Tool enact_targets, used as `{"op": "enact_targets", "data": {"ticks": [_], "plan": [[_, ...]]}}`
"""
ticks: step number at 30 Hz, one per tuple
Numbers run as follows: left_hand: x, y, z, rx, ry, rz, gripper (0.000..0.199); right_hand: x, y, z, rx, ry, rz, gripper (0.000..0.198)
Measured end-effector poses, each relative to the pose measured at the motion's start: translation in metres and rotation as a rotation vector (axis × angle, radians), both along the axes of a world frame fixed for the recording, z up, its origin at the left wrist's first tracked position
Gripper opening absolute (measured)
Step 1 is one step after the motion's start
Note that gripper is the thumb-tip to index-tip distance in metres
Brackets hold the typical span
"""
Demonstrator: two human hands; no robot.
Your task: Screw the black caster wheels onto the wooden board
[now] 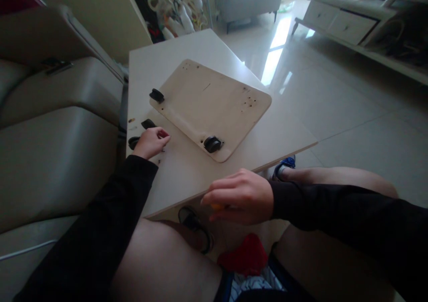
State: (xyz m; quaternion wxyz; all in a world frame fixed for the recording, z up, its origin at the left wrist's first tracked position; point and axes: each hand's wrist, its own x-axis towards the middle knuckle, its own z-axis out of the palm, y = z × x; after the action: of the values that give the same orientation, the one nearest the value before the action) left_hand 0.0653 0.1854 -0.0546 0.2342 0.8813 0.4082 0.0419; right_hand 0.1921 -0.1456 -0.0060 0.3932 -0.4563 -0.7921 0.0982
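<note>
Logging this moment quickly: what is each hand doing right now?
Left hand: fingers curled on the table beside loose caster wheels; any grip cannot be told.
Right hand: closed around a small orange object, mostly hidden.

— What colour is the board (214, 101) beyond the left hand (150, 142)?
— Cream, speckled with dark dots, on a white table (187, 168). Its two casters (212, 144) are black.
— And by the right hand (240, 196)?
— Something orange (217, 206) shows under its fingers. Below it lies red cloth (245, 255); both sleeves (334, 208) are black.
</note>
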Motion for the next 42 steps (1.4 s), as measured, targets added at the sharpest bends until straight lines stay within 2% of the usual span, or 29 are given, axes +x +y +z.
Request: {"op": "enact_targets", "data": {"ticks": [4, 6, 9, 11, 13, 17, 22, 25, 29, 42], "plan": [[0.003, -0.018, 0.017, -0.029, -0.128, -0.150, 0.026, 0.013, 0.004, 0.017, -0.012, 0.353, -0.156, 0.020], [0.005, -0.031, 0.027, -0.041, -0.158, -0.203, 0.028, 0.017, 0.005, 0.022, -0.072, 0.527, -0.245, 0.020], [0.009, -0.049, 0.042, -0.035, -0.225, -0.309, 0.025, 0.022, 0.007, 0.025, -0.171, 0.839, -0.344, 0.026], [0.010, -0.058, 0.049, -0.047, -0.254, -0.387, 0.023, 0.028, 0.011, 0.025, -0.154, 1.009, -0.420, 0.031], [0.011, -0.064, 0.052, -0.065, -0.264, -0.441, 0.022, 0.038, 0.015, 0.025, -0.122, 1.124, -0.506, 0.035], [0.012, -0.071, 0.056, -0.043, -0.337, -0.497, 0.020, 0.066, 0.022, 0.022, -0.147, 1.301, -0.632, 0.041], [0.010, -0.076, 0.056, -0.006, -0.443, -0.509, 0.016, 0.088, 0.024, 0.015, -0.105, 1.411, -0.705, 0.043], [0.008, -0.075, 0.053, -0.029, -0.457, -0.549, 0.008, 0.090, 0.023, 0.014, -0.052, 1.417, -0.719, 0.044], [0.008, -0.074, 0.048, -0.056, -0.492, -0.596, 0.005, 0.090, 0.022, 0.013, -0.062, 1.387, -0.724, 0.043], [0.010, -0.082, 0.051, -0.026, -0.396, -0.578, 0.014, 0.093, 0.022, 0.010, -0.098, 1.328, -0.707, 0.041]]}}
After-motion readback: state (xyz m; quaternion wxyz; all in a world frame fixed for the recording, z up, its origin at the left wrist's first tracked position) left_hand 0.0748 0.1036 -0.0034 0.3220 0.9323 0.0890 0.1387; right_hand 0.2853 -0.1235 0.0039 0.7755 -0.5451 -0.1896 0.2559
